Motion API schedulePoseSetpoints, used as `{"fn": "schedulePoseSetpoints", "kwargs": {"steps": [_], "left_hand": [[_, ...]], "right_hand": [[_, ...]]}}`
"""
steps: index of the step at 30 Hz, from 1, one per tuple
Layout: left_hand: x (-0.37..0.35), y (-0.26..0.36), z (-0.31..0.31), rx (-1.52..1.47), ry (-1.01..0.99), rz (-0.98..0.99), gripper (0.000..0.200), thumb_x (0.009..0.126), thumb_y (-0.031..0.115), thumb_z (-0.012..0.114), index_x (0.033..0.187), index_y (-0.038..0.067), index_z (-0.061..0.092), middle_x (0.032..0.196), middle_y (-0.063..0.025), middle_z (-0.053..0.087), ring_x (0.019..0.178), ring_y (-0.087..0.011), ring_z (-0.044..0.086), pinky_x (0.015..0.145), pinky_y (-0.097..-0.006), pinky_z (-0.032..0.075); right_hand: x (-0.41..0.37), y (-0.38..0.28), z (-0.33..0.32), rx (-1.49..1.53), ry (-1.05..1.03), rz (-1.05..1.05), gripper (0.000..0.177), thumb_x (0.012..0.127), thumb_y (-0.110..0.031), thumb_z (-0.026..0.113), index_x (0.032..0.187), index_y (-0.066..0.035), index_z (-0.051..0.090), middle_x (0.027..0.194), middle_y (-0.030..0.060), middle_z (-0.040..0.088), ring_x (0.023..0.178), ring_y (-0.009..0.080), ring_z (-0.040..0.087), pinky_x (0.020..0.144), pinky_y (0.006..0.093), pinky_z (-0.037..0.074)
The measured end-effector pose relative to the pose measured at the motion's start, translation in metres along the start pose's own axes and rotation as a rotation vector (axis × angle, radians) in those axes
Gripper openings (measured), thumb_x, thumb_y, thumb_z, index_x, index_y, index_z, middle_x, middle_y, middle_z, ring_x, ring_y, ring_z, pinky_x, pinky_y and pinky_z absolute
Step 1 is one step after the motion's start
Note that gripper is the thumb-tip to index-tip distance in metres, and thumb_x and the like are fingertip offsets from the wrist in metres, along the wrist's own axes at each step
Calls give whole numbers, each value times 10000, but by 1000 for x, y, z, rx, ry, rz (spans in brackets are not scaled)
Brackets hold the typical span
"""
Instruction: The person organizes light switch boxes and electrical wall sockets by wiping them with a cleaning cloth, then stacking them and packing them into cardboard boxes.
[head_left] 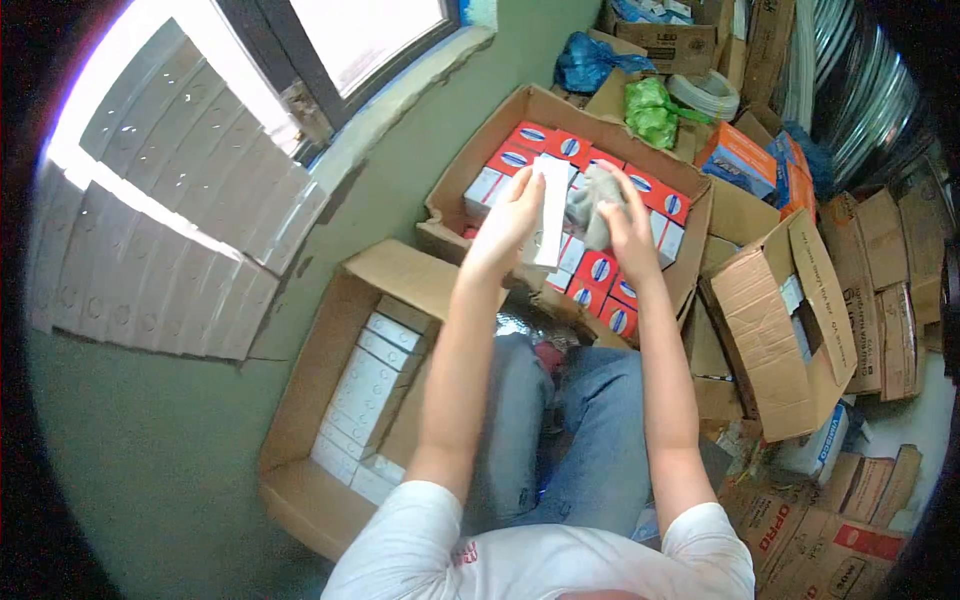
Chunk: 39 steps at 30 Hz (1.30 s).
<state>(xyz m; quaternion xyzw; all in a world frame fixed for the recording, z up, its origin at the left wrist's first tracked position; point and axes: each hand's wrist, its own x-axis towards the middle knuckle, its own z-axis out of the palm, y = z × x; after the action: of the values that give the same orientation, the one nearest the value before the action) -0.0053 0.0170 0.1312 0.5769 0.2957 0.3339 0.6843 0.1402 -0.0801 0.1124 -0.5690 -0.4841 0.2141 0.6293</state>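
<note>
My left hand [512, 222] is closed on a long white rectangular piece [550, 215], held upright by its left side. My right hand [632, 230] grips a crumpled grey cloth [594, 207], just right of the white piece. Both hands are over an open carton [440, 232] packed with red, white and blue boxes [600, 268]. To the left, beside my legs, stands a second open carton [290, 420]. White rectangular pieces with round marks [362, 385] lie in rows along its inner side.
A window [380, 45] is at upper left, with grey panels [170, 270] against the wall below it. On the right are a tilted open carton [765, 330], flattened cardboard [790, 530], a green bag [650, 112], a blue bag [598, 65] and coiled tubing [705, 97].
</note>
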Motion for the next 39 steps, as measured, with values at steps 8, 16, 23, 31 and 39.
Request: {"fn": "schedulePoseSetpoints", "kwargs": {"steps": [8, 16, 23, 31, 39], "left_hand": [[36, -75, 58, 86, 142, -16, 689, 1003, 541, 193, 958, -16, 597, 766, -124, 600, 767, -183, 551, 727, -339, 445], [42, -84, 70, 126, 225, -60, 850, 918, 703, 93, 777, -8, 537, 665, -126, 546, 692, -220, 510, 688, -392, 425], [24, -67, 78, 285, 188, 16, 865, 943, 644, 55, 1086, 3, 617, 995, -237, 645, 1007, -370, 591, 892, -422, 417], [51, -90, 64, -353, 174, -196, 508, 997, 456, 297, 1026, 52, 603, 898, -43, 611, 799, -127, 549, 724, -297, 450], [50, -84, 79, -288, 237, -178, 538, 1004, 448, 264, 961, 26, 594, 847, -56, 590, 754, -140, 533, 688, -318, 443]], "right_hand": [[-26, 18, -12, -527, 0, -95, 401, 760, -5, 608, 1150, -24, 516, 1074, 215, 562, 1008, 407, 549, 871, 450, 452], [-28, 36, -12, -746, -85, -229, 396, 672, -62, 687, 1053, -5, 597, 1042, 176, 560, 979, 358, 561, 832, 418, 475], [-11, 32, -10, -663, 110, -141, 317, 712, -88, 701, 1016, -21, 644, 948, 127, 597, 892, 312, 599, 767, 401, 489], [-25, 24, -13, -621, -83, -168, 272, 701, -105, 719, 953, -28, 655, 920, 134, 590, 877, 329, 581, 775, 419, 474], [-17, 33, -19, -555, 13, -167, 270, 708, -92, 704, 970, -35, 666, 878, 120, 604, 815, 316, 609, 721, 388, 489]]}}
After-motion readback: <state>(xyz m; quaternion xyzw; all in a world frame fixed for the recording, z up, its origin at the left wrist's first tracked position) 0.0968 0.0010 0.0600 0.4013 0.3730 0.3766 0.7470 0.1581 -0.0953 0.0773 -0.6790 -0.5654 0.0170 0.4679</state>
